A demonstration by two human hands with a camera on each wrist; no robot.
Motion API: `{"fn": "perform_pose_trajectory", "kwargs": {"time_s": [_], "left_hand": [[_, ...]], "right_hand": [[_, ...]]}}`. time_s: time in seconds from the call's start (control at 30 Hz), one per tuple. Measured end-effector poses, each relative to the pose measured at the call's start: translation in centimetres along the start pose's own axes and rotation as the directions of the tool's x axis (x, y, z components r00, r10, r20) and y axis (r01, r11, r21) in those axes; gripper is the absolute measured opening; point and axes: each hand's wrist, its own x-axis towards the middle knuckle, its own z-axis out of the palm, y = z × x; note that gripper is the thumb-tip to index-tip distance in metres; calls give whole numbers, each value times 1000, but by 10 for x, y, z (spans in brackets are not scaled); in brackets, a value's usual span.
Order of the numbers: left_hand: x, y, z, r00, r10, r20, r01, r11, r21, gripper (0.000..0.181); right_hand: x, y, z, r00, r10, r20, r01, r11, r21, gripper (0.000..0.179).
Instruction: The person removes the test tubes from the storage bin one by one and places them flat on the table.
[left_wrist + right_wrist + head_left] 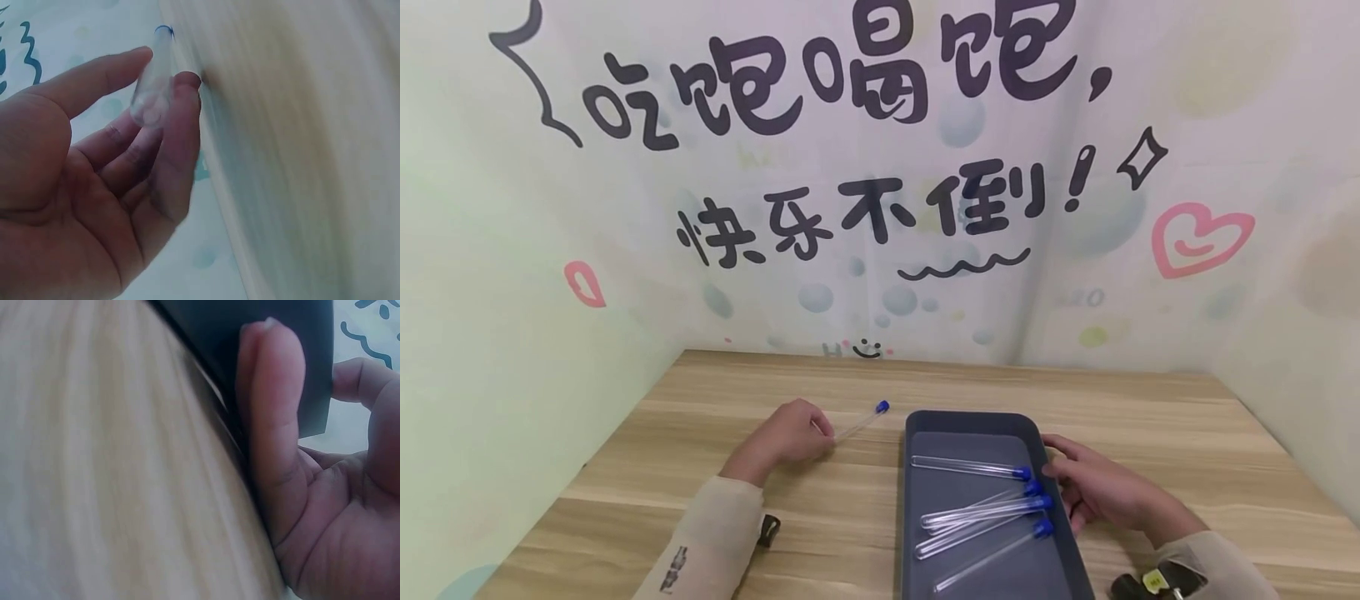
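Observation:
My left hand (795,432) pinches a clear test tube (859,427) with a blue cap, near the rounded end, left of the tray. In the left wrist view, the tube (152,94) lies between thumb and fingers, its cap pointing away. A dark grey tray (973,422) holds several clear test tubes (973,467) with blue caps, mostly lying with caps to the right. On the tray's right side is my right hand (1101,487), gripping the wall. The right wrist view has the thumb at the tray's (206,337) edge and the fingers (275,394) along its outer side.
The wood-grain table (827,517) reaches back to a printed cloth (865,300) with large writing. Dark straps (1157,581) sit at the wrists. The tray's near end runs out of the head view.

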Motion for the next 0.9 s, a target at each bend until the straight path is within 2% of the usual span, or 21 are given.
{"fn": "perform_pose_trajectory", "kwargs": {"time_s": [0.13,0.37,0.47,0.63,0.77,0.9], "left_hand": [[-3,0,1,997,-15,79,19,999,-50,8],[-7,0,1,984,47,173,-33,996,-81,17],[-9,0,1,971,53,233,-21,990,-140,20],[-10,1,2,935,51,351,34,972,-233,21],[-10,2,3,922,49,383,50,968,-245,23],[-11,2,4,921,47,387,51,970,-239,25]], "right_hand": [[0,0,0,1000,-1,6,1,1000,0,69],[1,0,0,1000,2,3,-2,1000,-5,68],[1,-1,0,1000,6,1,-6,1000,-6,69],[0,-2,0,1000,8,6,-8,1000,-8,69],[-1,-3,0,1000,10,12,-10,1000,-9,69],[-1,-3,0,1000,9,17,-9,1000,-9,68]]}}
